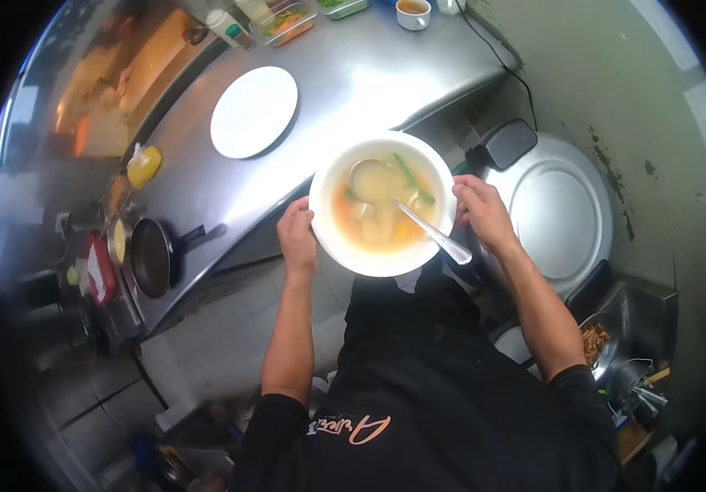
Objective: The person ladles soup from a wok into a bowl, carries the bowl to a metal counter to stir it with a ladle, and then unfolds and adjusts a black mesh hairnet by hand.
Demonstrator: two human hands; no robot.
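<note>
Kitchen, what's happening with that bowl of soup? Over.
Left hand and right hand holding bowl at opposite sides. Soup inside, ladle resting in it. Plate on counter, apart from bowl; nothing seen blocking either hand.

You face a steel counter (pixel 341 57) bright with glare, a chipped wall (pixel 615 107) rightward, tiled floor (pixel 119 398) lower left.

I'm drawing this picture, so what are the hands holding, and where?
A round white bowl, by opposite sides of its edge: left fingers on one, right fingers on the other.
</note>
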